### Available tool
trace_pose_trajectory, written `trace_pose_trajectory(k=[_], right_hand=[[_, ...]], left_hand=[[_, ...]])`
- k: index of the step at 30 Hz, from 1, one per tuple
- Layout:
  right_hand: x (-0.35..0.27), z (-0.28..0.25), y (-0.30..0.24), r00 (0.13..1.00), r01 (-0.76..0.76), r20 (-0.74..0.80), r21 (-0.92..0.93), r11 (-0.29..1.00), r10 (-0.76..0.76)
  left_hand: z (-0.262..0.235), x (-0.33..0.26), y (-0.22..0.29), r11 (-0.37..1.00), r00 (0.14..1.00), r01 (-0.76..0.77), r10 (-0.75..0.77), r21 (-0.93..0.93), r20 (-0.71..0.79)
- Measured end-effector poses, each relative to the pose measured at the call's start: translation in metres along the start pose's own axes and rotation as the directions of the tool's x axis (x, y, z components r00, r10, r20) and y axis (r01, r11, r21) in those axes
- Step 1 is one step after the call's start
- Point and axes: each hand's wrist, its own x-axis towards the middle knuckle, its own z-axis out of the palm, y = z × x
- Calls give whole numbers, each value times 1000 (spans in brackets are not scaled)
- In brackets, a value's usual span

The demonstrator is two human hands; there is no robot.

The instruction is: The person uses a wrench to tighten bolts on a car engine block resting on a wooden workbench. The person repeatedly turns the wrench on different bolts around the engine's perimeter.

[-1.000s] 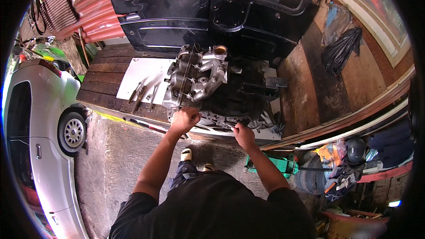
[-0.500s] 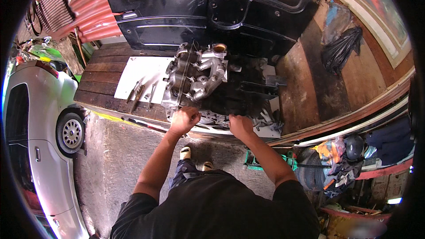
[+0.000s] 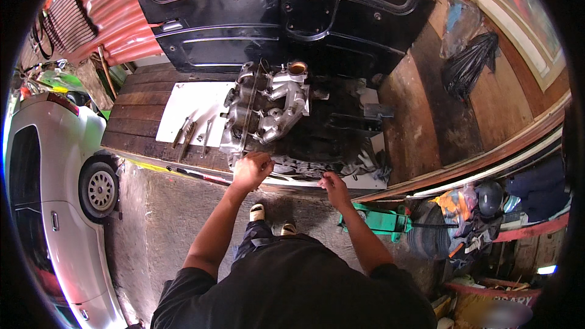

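Note:
An engine (image 3: 247,109) lies on a wooden bench, its silver intake manifold (image 3: 286,109) on top and its dark block (image 3: 341,125) toward the right. My left hand (image 3: 253,169) is closed at the engine's near left corner; what it grips, if anything, is hidden by the fingers. My right hand (image 3: 334,187) is at the bench's front edge, just before the near side of the block. Its fingers are pinched together, and anything between them is too small to name. Left of the engine, a wrench (image 3: 208,131) and other slim tools (image 3: 183,132) lie partly on a white board (image 3: 189,106).
A black vehicle door panel (image 3: 237,30) stands behind the wooden bench (image 3: 137,106). A silver car (image 3: 61,189) is parked at the left. Below the bench's right side sits a green floor jack (image 3: 381,222), beside a tire (image 3: 426,234). A black plastic bag (image 3: 472,67) hangs at the right.
My right hand has drawn back from the block toward me and slightly right, fingers now pinched. My left hand stays at the same engine corner. The view has shifted a little.

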Motion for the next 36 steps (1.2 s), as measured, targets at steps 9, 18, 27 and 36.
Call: trace_pose_trajectory(k=[9, 18, 27, 36], right_hand=[[-7, 29, 31, 980, -183, -9, 371, 910, 201], [6, 50, 28, 981, -186, 8, 336, 923, 195], [12, 61, 29, 987, -77, -111, 316, 946, 118], [4, 58, 36, 985, -86, -146, 42, 995, 91]], left_hand=[[0, -1, 1, 999, 999, 45, -45, 20, 22], [-3, 1, 4, 998, 997, 68, -69, 14, 30], [0, -1, 0, 998, 998, 57, -57, 28, 16], [-2, 1, 4, 995, 995, 93, -94, 35, 33]])
